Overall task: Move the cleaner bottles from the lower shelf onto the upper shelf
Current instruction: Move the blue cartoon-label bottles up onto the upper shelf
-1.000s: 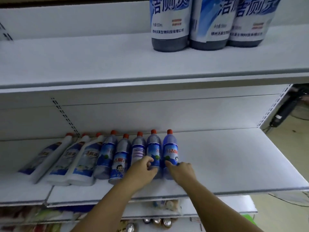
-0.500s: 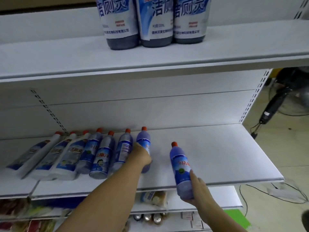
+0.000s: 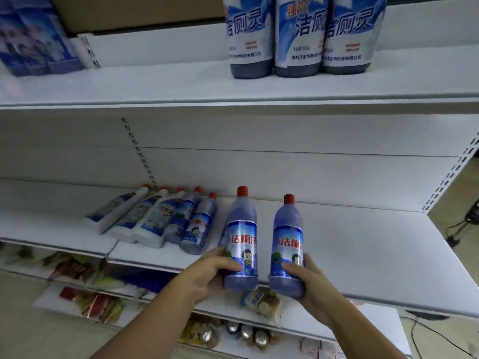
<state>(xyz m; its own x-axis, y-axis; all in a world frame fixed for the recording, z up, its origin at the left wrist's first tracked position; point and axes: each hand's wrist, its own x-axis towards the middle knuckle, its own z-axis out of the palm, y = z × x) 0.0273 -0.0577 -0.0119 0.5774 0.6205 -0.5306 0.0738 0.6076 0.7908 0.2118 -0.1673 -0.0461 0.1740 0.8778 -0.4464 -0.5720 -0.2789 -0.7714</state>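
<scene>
Two upright translucent blue plastic cleaner bottles with red caps, one per hand, gripped low at the base, probably to keep them steady for the lift to the white upper shelf (image 3: 155, 86). Left hand (image 3: 207, 274) wrapped around the left bottle (image 3: 241, 239), fingers (image 3: 228, 266) curled onto its label; right hand (image 3: 308, 283) likewise clasping the right bottle (image 3: 286, 244). Both forearms extended forward, bottles raised just above the white lower shelf (image 3: 363, 255). Five more bottles (image 3: 160, 218) lying tilted on that shelf to the left.

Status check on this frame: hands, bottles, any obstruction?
Left hand and right hand each grip an upright blue bottle. Five bottles lie on lower shelf. Upper shelf open left of three big bottles.
</scene>
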